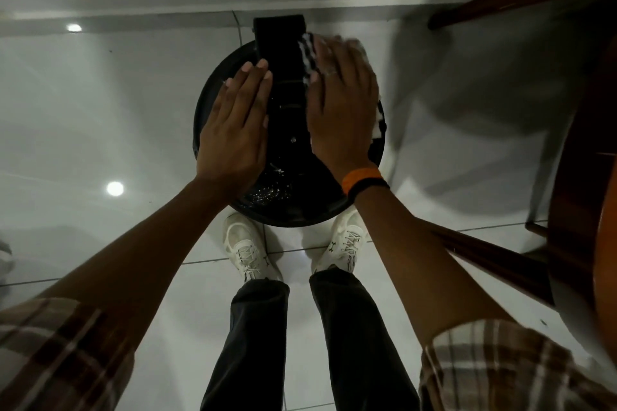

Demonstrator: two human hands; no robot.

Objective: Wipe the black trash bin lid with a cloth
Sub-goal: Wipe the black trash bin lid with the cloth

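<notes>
The round black trash bin lid [287, 187] lies below me, seen from straight above, with a raised black hinge block at its far edge. My left hand [233, 120] rests flat on the lid's left half, fingers together and extended. On the right half, my right hand [340, 103] presses down a black-and-white checked cloth [309, 55]. The cloth shows past the fingertips and at the lid's right rim; most of it is hidden under the palm. White specks dot the near part of the lid.
The bin stands on glossy white floor tiles [100, 110] close to a white wall. My two white shoes [248, 250] sit just behind it. A dark wooden chair [584, 177] with slanting legs fills the right side.
</notes>
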